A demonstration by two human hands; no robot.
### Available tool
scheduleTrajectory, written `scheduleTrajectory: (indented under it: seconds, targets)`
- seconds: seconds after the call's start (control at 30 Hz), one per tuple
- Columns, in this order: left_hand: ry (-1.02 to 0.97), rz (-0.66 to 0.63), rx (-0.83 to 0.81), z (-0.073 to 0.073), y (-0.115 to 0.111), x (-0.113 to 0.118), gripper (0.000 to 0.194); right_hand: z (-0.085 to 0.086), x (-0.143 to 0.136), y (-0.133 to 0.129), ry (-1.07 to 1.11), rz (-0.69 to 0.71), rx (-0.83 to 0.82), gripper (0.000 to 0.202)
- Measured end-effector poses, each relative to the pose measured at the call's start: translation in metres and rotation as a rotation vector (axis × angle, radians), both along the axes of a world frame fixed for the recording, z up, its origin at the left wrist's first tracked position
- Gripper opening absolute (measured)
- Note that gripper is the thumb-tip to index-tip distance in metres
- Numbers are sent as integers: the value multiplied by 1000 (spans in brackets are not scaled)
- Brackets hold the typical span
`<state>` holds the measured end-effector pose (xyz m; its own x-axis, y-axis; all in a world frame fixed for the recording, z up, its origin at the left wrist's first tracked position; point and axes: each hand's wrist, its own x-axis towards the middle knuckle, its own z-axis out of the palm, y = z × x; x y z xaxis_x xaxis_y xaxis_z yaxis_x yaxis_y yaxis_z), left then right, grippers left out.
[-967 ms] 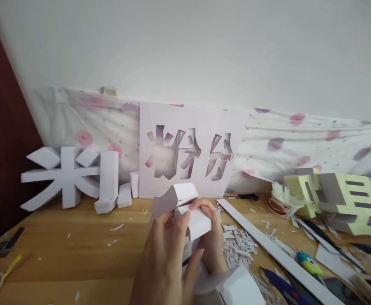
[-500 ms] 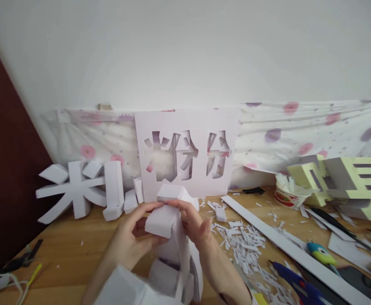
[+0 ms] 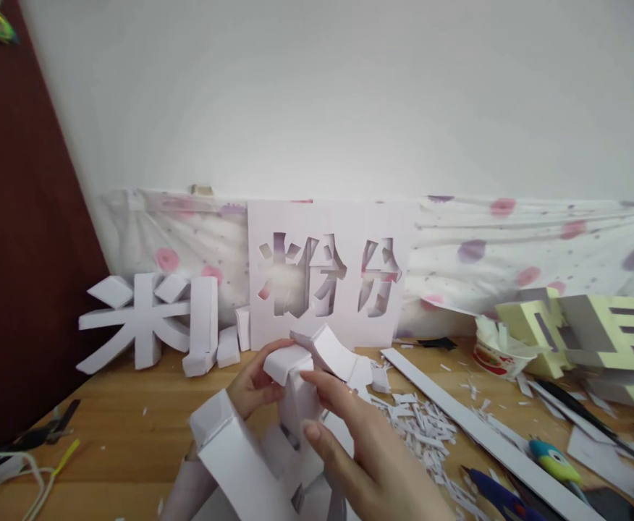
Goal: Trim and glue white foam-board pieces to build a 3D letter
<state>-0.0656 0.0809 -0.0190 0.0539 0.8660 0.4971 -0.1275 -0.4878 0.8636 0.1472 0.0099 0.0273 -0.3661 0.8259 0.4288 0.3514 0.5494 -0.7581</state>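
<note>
A white three-dimensional paper character [image 3: 252, 463] fills the lower middle of the view, its box-like strokes pointing several ways. My left hand [image 3: 252, 380] is closed round the far left part of it, partly hidden behind a folded white block. On the right, my right hand [image 3: 360, 441] touches the same piece with its index fingertip at the block's edge, the thumb a little lower against the white side. Behind the hands, a white board [image 3: 349, 325] with cut-out characters leans upright against the patterned cloth.
Finished white strokes [image 3: 145, 318] stand at the left, yellow block characters [image 3: 610, 340] at the right. Paper scraps [image 3: 425, 430], a long white strip [image 3: 474, 420], a paper bowl [image 3: 501, 354], a blue glue gun [image 3: 499, 492] and a blue-green tool [image 3: 556, 459] lie to the right.
The white character has turned, and its near left stroke stands higher. My right hand has shifted nearer, over its right side; my left hand is now more hidden behind it. The view has swung slightly left.
</note>
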Motion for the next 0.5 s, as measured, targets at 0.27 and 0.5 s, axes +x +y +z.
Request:
scheduleTrajectory:
  seconds: [0.27,0.5]
  targets:
    - [-166,-159,-116,-14,16,1,62,-4,5,37,146,-320,385,15]
    - [-212,-225,-162,-13,9,4,52,-13,9,48,60,-318,299,48]
